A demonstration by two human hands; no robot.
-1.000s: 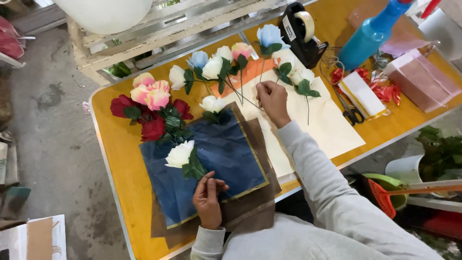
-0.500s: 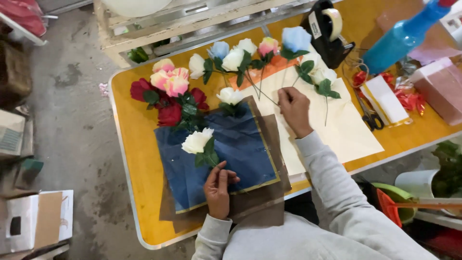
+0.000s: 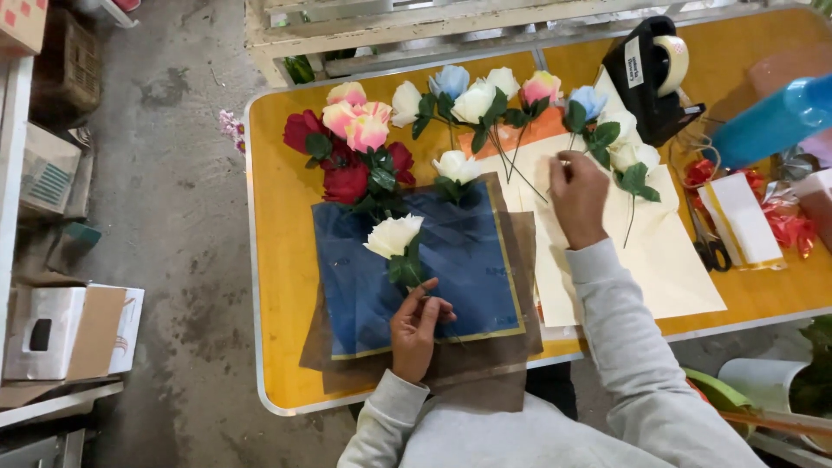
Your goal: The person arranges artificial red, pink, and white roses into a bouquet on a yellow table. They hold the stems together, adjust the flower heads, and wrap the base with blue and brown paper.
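Observation:
My left hand [image 3: 417, 329] pinches the stem of a white artificial rose [image 3: 394, 237] that lies on a dark blue wrapping sheet [image 3: 468, 260], which rests on brown paper [image 3: 485, 381]. My right hand [image 3: 579, 195] reaches to the stems of a row of white, blue and pink roses [image 3: 485, 97] at the far side of the yellow table [image 3: 277, 286], its fingertips pinched on a thin stem near a blue rose [image 3: 588, 101]. A second white rose [image 3: 457, 166] lies at the blue sheet's top edge. Red and pink roses [image 3: 351, 143] are piled at the left.
Cream paper sheets [image 3: 659, 260] lie under my right arm. A black tape dispenser [image 3: 652, 74], scissors [image 3: 706, 243], red ribbon [image 3: 784, 221] and a blue spray bottle [image 3: 771, 126] sit at the right. Cardboard boxes [image 3: 69, 334] stand on the floor at the left; a wooden pallet [image 3: 390, 26] lies beyond the table.
The view has shifted so the table sits further right and lower. My right hand has stayed at the row of stems; my left hand keeps hold of the white rose's stem.

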